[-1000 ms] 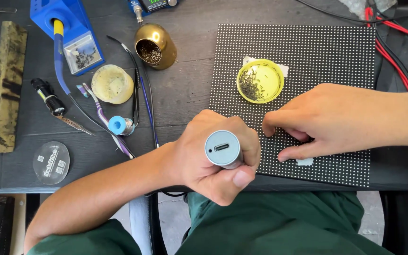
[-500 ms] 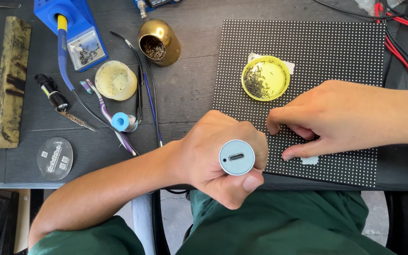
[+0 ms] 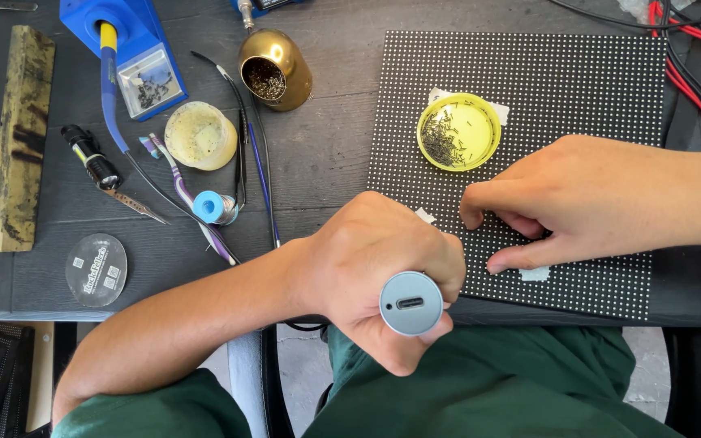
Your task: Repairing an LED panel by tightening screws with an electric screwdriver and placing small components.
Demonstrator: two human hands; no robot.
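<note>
My left hand (image 3: 371,268) is wrapped around a silver cylindrical tool (image 3: 411,303), whose round end with a small slot faces the camera. It hovers at the near left corner of a black dotted panel (image 3: 561,89) lying on the table. My right hand (image 3: 586,203) rests on the panel with its fingertips pressed down and holds nothing. A yellow lid (image 3: 458,131) full of tiny dark screws sits on the panel just beyond my right hand. Small white tape pieces (image 3: 535,274) stick to the panel near my fingers.
Left of the panel are a brass tip-cleaner pot (image 3: 276,68), a blue soldering stand (image 3: 127,53), a round yellowish tin (image 3: 199,135), a solder spool (image 3: 211,208), tweezers, a small black torch (image 3: 89,158), a clear disc (image 3: 96,269) and a wooden block (image 3: 19,134). Red cables (image 3: 695,57) run at the far right.
The view has shifted slightly. My left hand with the silver tool has edged a little right and nearer to me. My right hand stays on the panel.
</note>
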